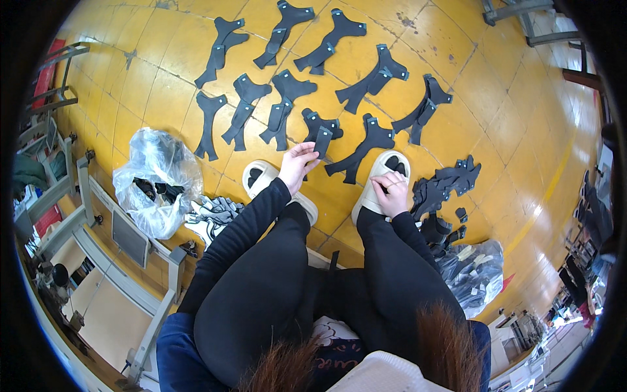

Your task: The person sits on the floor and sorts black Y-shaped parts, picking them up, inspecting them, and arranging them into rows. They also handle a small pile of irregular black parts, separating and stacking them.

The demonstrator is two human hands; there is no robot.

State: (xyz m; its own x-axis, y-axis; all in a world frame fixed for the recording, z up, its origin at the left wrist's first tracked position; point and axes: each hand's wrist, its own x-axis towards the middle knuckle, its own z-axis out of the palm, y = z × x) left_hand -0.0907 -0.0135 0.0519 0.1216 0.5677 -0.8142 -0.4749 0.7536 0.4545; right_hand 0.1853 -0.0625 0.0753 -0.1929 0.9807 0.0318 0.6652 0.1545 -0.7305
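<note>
My left hand (298,166) pinches a dark rectangular fabric strip (322,142) between thumb and fingers, above the floor and in front of my left slipper. Partly behind that strip lies a black branched fabric piece (316,121). Another such piece (369,141) lies just to its right, with a small light tag on it. Over my right slipper (363,208), my right hand (392,193) is closed, thumb and fingertips together; whether anything small is between them is too fine to tell. Several more branched black pieces (375,78) are spread in loose rows farther off, many with a strip laid across them.
A heap of black pieces (444,186) lies right of my foot, above a clear plastic bag (473,271). At left are a bulging clear bag (157,176) and grey-and-white pieces (212,217). A metal table frame (117,222) stands on the far left of the yellow tiled floor (170,59).
</note>
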